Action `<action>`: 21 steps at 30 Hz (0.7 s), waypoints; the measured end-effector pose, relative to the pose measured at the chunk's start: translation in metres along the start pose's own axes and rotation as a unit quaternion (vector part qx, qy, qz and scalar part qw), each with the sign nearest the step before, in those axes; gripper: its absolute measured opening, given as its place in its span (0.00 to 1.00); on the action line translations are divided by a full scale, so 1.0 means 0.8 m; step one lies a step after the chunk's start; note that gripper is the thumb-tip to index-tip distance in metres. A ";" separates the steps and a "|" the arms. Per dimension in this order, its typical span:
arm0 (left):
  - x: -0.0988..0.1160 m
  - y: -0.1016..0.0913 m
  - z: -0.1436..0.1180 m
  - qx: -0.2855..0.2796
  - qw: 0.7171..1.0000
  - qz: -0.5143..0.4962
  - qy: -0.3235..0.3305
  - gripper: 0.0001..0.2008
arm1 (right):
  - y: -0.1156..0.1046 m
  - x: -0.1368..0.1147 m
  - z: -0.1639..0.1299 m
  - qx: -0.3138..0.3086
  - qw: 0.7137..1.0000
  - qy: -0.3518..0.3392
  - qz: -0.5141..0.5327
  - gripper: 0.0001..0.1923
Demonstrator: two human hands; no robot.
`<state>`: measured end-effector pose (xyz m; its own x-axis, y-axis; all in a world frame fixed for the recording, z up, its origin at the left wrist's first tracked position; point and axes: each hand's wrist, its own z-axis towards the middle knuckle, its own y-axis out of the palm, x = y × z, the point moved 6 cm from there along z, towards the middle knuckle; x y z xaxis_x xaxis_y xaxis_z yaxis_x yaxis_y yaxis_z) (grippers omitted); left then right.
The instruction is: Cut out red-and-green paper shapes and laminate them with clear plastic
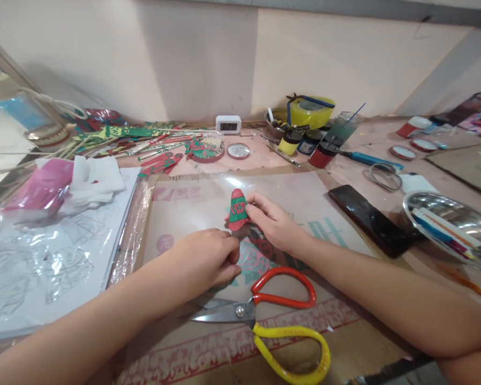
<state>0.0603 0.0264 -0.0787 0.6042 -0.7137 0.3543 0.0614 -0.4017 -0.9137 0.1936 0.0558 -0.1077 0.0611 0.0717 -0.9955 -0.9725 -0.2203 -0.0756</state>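
Between the thumb and fingers of my right hand [270, 218], a small red piece with green patterned bands [237, 210] is held upright above the board. My left hand [208, 254] is curled closed just left of and below it, its thumb bent in; what lies inside the curled fingers, if anything, is hidden. In front of both hands lie large scissors [240, 311], blades pointing left and slightly apart, one handle loop red and the other yellow. Under them is a plastic-covered board [168, 203] with printed lettering and a patterned strip.
Sketch sheets [80, 230], a pink packet [44, 184] and tissues [98, 179] lie left. Cut red-green pieces [162, 163], a clock [228, 124], paint jars [289, 141] and a yellow tape roll [310, 112] line the back. A phone [369, 216] and metal bowl [465, 214] are right.
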 end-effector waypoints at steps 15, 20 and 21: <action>-0.001 -0.008 0.002 0.010 1.000 -0.013 0.008 0.05 | -0.003 -0.002 0.002 0.002 1.000 -0.016 -0.005 0.08; -0.001 -0.011 -0.001 -0.005 0.999 -0.038 0.012 0.11 | -0.002 0.002 0.005 -0.006 0.999 -0.012 0.029 0.09; 0.000 -0.011 -0.001 -0.002 0.999 -0.033 0.016 0.09 | -0.002 0.002 0.005 -0.009 0.999 -0.012 0.030 0.09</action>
<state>0.0591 0.0297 -0.0709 0.5737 -0.7033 0.4197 0.0974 -0.4502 -0.8876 0.1942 0.0599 -0.1091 -0.0018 0.0808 -0.9967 -0.9698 -0.2432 -0.0180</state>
